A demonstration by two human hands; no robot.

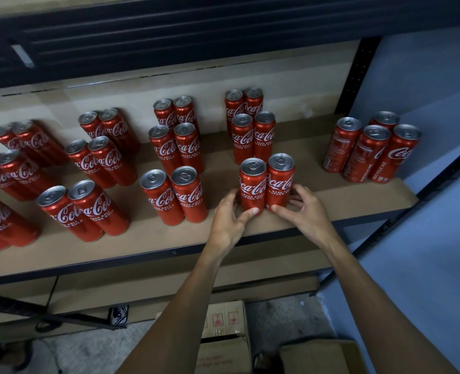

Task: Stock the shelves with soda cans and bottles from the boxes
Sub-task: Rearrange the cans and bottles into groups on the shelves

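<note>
The left can (253,184) and right can (280,182) stood upright and touching, side by side near the front edge of the shelf (331,197). Sealed and likely full, each would feel fairly heavy for its slim build. The walls looked stiff but dentable, smooth and a little slippery, and the cans were tall enough to tip, so the lower wall was the place to hold. The left hand (228,220) was curled round the left can's base with its thumb on the front, and the right hand (304,209) clasped the right can the same way. Behind them stood two more pairs of cans (253,136), making six in that column. The two columns to the left held six each, and a loose group (374,147) to the right had four. At least five more showed at the left edge, cut off. On the floor below sat at least two boxes (224,322).
</note>
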